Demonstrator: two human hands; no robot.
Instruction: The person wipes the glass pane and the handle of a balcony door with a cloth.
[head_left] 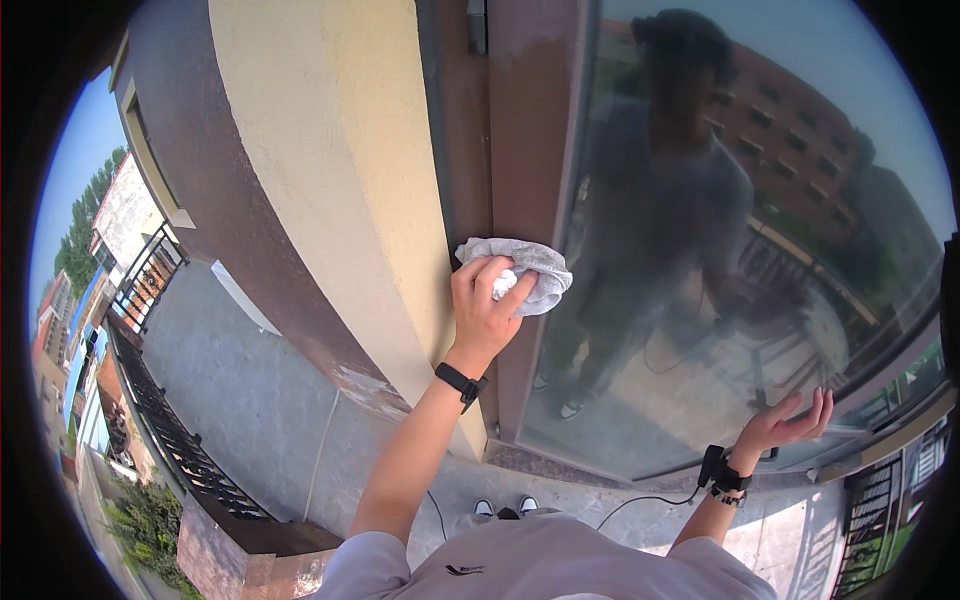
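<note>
My left hand (484,305) grips a crumpled grey cloth (525,268) and presses it against the brown frame (525,150) of a glass door, at the frame's edge next to the pane. A black band sits on that wrist. My right hand (790,422) is raised low on the right, fingers spread and empty, close to the glass pane (780,200). A black device with a cable is strapped to the right wrist. The pane reflects a person and buildings.
A cream and brown wall (320,190) stands left of the door. Below lies a grey concrete balcony floor (250,390) bounded by a black railing (170,430). A thin white cable runs along the floor near the wall.
</note>
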